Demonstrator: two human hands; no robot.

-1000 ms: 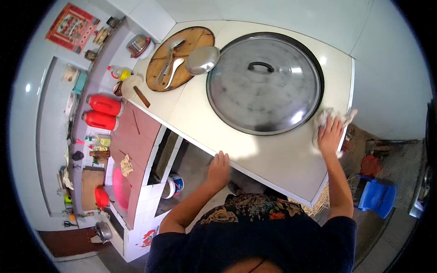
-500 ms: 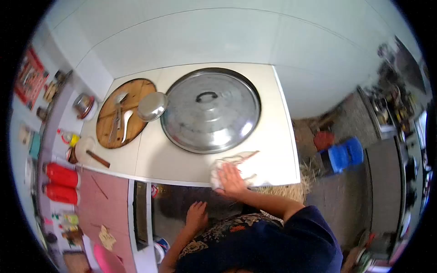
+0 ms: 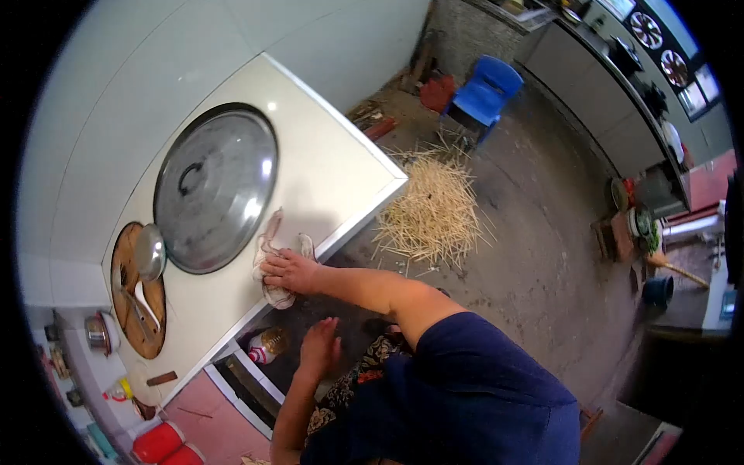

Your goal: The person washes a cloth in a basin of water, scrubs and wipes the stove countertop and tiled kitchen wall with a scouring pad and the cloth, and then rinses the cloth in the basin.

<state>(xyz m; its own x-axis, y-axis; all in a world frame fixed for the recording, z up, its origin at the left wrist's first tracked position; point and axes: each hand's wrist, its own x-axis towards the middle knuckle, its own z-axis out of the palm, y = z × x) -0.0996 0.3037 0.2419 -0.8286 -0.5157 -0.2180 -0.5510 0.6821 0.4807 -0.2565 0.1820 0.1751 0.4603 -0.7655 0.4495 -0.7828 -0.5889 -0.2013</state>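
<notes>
A bottle (image 3: 120,390) at the low left has a yellow label, but any words on it are too small to read. A jug (image 3: 267,346) down below the table (image 3: 322,174) has red and white on one end, and I can't read any words there.

The cloth (image 3: 277,297) is whitish with some pinkish, dirty-looking bits. It is soft and all crumpled, with a thin twisty end that points toward the big lid and another fold that sticks up on the other side.

The cloth is on the table, right by the front edge. The right hand (image 3: 292,272) is on top of it, palm down. Its fingers are a bit spread and push flat on the cloth. Bits of cloth poke out all around the fingers. The left hand (image 3: 319,349) is not touching the cloth. It hangs near it, past the table's edge, open with its fingers loose and holding nothing.

The big round gray lid (image 3: 221,198) with a black handle (image 3: 187,178) sits near the cloth. Farther off, a small shiny dish (image 3: 149,252) and a white spoon (image 3: 147,307) are on a round wooden board (image 3: 128,246).
</notes>
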